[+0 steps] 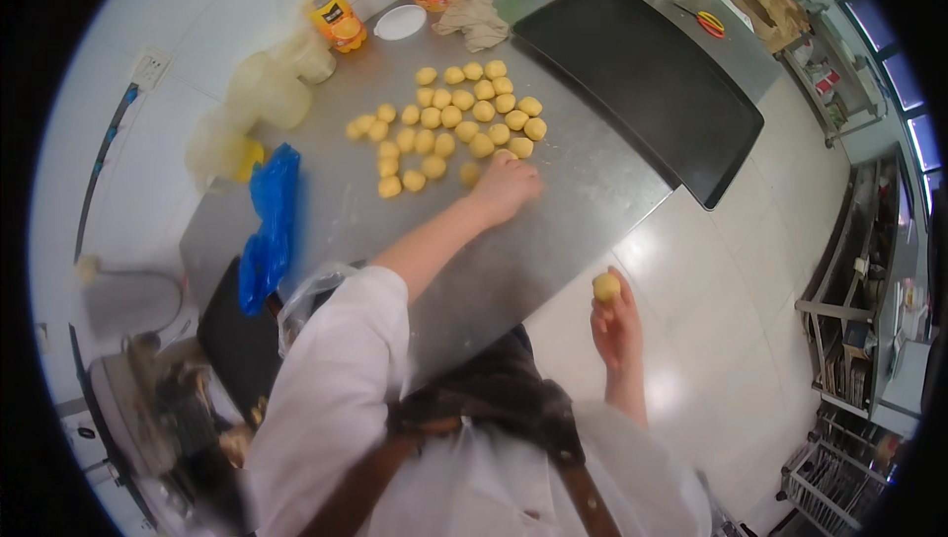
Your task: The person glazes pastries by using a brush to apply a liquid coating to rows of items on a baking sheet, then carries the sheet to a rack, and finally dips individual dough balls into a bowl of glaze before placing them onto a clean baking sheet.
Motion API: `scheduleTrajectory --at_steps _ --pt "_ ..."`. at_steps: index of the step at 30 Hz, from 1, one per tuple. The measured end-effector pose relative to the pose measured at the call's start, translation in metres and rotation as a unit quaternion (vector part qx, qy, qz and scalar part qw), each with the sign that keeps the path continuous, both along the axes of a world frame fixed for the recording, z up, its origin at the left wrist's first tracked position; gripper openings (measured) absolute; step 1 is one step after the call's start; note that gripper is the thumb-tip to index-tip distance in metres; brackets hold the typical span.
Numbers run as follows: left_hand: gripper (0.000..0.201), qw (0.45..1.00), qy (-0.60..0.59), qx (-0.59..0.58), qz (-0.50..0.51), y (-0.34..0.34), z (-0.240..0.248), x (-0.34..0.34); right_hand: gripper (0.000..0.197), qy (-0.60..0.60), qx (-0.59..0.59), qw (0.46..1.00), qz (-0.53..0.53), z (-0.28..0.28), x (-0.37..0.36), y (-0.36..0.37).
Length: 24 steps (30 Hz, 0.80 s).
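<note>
Several round yellow dough balls [450,116] lie in loose rows on the steel table. My left hand [507,189] reaches over the table to the near side of these balls. Its fingers are curled, and whatever they may pinch is hidden beneath them; one dough ball [470,174] lies right beside it. Off the table's right edge, my right hand [617,328] is raised with a single dough ball [606,287] held at its fingertips.
A black baking tray [647,73] lies at the far right, jutting past the table edge. Left are a blue plastic bag [272,226] and cloudy plastic containers [269,91]. Behind stand an orange drink bottle [336,16], a white lid [400,23] and a crumpled cloth [474,21].
</note>
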<state>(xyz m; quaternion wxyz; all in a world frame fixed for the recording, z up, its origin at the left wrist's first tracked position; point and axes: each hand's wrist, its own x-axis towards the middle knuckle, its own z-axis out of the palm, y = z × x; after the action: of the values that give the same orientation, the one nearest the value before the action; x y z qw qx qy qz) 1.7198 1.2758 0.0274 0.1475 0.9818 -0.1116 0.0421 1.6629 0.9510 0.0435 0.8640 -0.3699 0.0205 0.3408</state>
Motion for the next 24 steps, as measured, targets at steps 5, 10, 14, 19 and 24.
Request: scheduleTrajectory --at_steps 5,10,14,19,24 --pt "0.029 0.765 0.146 -0.599 0.188 0.012 0.042 -0.116 0.051 0.066 0.053 0.995 0.053 0.020 -0.007 0.053" --pt "0.042 0.496 0.058 -0.824 0.268 0.028 0.079 -0.286 0.052 0.004 0.095 0.956 0.277 0.027 -0.026 0.138" --pt "0.048 0.413 -0.065 -0.857 0.300 0.024 0.079 -0.392 0.058 -0.010 0.063 0.909 0.412 0.038 -0.065 0.207" --pt "0.050 0.385 -0.139 -0.831 0.376 0.015 0.088 -0.469 0.051 -0.044 -0.009 0.881 0.472 0.042 -0.121 0.265" --pt "0.045 0.581 -0.138 -0.541 0.592 0.031 0.072 -0.477 0.040 -0.400 -0.185 0.762 0.475 0.047 -0.145 0.299"
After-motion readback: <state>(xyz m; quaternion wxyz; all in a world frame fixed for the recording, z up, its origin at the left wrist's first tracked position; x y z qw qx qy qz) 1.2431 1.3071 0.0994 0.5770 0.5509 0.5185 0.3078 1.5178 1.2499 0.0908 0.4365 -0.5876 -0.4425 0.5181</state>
